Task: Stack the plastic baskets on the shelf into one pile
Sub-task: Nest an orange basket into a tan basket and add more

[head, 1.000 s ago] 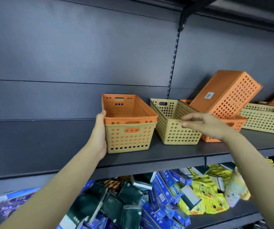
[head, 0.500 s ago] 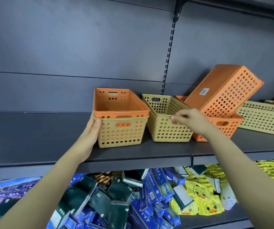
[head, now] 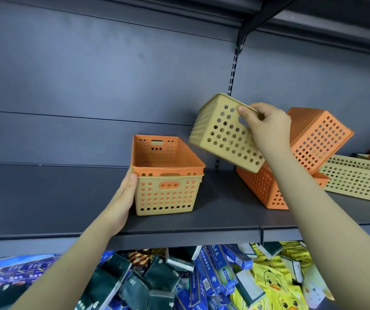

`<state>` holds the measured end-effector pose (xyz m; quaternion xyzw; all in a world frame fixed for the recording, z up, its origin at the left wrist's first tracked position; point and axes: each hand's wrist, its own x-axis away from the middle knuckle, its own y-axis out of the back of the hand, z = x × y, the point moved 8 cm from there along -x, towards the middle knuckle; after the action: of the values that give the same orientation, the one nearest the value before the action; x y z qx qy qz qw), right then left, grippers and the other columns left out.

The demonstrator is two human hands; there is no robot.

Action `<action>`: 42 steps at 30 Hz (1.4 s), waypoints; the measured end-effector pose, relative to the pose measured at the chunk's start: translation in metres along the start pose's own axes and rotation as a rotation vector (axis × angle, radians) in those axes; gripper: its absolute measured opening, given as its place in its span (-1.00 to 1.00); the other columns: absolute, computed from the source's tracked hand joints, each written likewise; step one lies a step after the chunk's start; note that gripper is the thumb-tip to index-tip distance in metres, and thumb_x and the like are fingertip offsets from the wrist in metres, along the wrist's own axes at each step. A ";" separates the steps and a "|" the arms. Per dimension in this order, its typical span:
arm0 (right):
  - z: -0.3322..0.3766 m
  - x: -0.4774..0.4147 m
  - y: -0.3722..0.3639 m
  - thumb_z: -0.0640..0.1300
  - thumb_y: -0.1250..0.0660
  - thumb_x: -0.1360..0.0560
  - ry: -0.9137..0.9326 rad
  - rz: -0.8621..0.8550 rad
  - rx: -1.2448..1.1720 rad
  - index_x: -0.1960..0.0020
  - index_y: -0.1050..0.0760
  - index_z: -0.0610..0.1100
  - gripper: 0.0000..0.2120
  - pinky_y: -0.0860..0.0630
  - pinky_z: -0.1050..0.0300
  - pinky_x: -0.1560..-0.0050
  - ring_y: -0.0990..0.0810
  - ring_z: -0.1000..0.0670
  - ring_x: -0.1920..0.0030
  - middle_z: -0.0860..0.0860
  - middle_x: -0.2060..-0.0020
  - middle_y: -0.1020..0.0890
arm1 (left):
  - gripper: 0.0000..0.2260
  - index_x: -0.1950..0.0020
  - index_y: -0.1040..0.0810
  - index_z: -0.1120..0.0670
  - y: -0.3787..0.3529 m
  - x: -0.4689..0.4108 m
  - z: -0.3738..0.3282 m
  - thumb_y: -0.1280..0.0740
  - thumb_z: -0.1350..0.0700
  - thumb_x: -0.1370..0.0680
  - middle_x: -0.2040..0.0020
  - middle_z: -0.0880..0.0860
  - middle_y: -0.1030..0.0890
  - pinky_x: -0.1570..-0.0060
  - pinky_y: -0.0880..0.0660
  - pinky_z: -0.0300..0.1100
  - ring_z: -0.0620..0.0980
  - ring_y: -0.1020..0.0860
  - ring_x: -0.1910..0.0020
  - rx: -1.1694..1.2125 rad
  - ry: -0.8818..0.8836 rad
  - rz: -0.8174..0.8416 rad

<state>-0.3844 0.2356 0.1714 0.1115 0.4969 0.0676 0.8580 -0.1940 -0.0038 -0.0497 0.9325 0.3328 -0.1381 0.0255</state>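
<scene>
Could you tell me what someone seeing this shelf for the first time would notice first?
Most likely the yellow basket, tilted in mid-air in the right hand, above and right of the pile. Next, that pile at mid-shelf: an orange basket nested in a yellow one, with the left hand against its side. Further right, another orange basket leans upside down across others.

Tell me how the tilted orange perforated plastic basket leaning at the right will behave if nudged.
The tilted orange basket looks light and stiff: thin perforated plastic, apparently empty. It rests propped at an angle on the orange basket beneath, so a nudge would probably slide or topple it.
</scene>
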 end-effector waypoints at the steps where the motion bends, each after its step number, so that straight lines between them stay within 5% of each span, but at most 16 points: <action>1: 0.009 -0.003 -0.002 0.19 -0.31 -0.45 0.022 -0.004 -0.009 0.25 -0.57 0.04 -0.75 -0.47 -0.22 -0.10 -0.58 0.03 0.20 0.08 0.33 -0.64 | -0.12 -0.44 -0.32 -0.28 0.000 0.000 -0.001 -0.17 -0.62 -0.19 -0.19 -0.29 -0.61 -0.20 -0.38 -0.15 -0.34 -0.54 -0.17 0.002 -0.001 0.006; 10: 0.091 0.002 -0.067 0.18 -0.34 -0.44 0.259 0.110 -0.104 0.17 -0.66 0.01 -0.74 -0.45 -0.23 -0.11 -0.58 0.07 0.12 0.18 0.30 -0.60 | -0.40 -0.54 -0.16 -0.27 -0.004 0.001 -0.011 -0.09 -0.38 -0.51 -0.39 -0.21 -0.49 -0.33 -0.34 -0.08 -0.24 -0.45 -0.35 -0.032 -0.093 0.041; 16: 0.100 0.032 -0.105 0.10 -0.39 -0.44 0.383 0.145 -0.022 0.14 -0.67 -0.06 -0.77 -0.18 0.15 -0.02 -0.53 0.11 0.10 0.07 0.22 -0.68 | -0.43 -0.56 -0.10 -0.27 0.000 0.000 -0.010 -0.10 -0.31 -0.56 -0.45 -0.20 -0.43 -0.39 -0.30 -0.08 -0.24 -0.40 -0.39 -0.018 -0.107 0.053; 28: 0.086 0.054 -0.138 0.20 -0.33 -0.41 0.338 0.188 0.020 0.06 -0.69 -0.04 -0.65 -0.32 -0.06 -0.08 -0.54 0.05 0.12 0.09 0.22 -0.68 | -0.45 -0.55 -0.08 -0.30 0.001 0.002 -0.010 -0.08 -0.30 -0.57 -0.43 -0.27 -0.41 -0.26 -0.31 -0.27 -0.33 -0.40 -0.35 -0.007 -0.083 0.053; 36: 0.036 0.100 -0.136 0.31 0.08 -0.51 0.230 0.580 0.059 -0.23 -0.55 0.19 -0.46 -0.07 -0.15 -0.42 -0.34 0.09 -0.33 0.33 -0.12 -0.51 | -0.22 -0.53 -0.18 -0.27 0.004 -0.001 0.002 -0.01 -0.56 -0.36 -0.53 -0.22 -0.26 -0.48 -0.11 -0.04 -0.12 -0.23 -0.50 -0.018 0.035 -0.005; 40: 0.022 0.092 -0.121 0.35 0.09 -0.49 0.119 0.544 0.146 -0.18 -0.58 0.21 -0.44 0.00 -0.01 -0.33 -0.27 0.07 -0.37 0.31 -0.16 -0.49 | -0.43 -0.43 -0.39 -0.07 0.013 -0.001 0.002 0.06 -0.32 -0.57 -0.37 -0.13 -0.43 -0.42 -0.22 0.01 -0.03 -0.46 -0.30 -0.050 0.087 -0.033; 42: 0.025 0.090 -0.118 0.34 0.01 -0.49 0.110 0.491 0.204 -0.14 -0.61 0.21 -0.50 -0.03 0.01 -0.25 -0.29 0.06 -0.36 0.27 -0.18 -0.53 | -0.61 -0.37 -0.46 0.00 0.032 -0.010 -0.010 -0.07 -0.14 -0.66 -0.34 -0.06 -0.49 -0.40 -0.32 0.03 -0.06 -0.50 -0.23 -0.178 0.002 -0.116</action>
<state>-0.3169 0.1386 0.0773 0.3107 0.5050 0.2289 0.7720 -0.1790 -0.0334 -0.0387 0.9059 0.3970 -0.1080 0.0999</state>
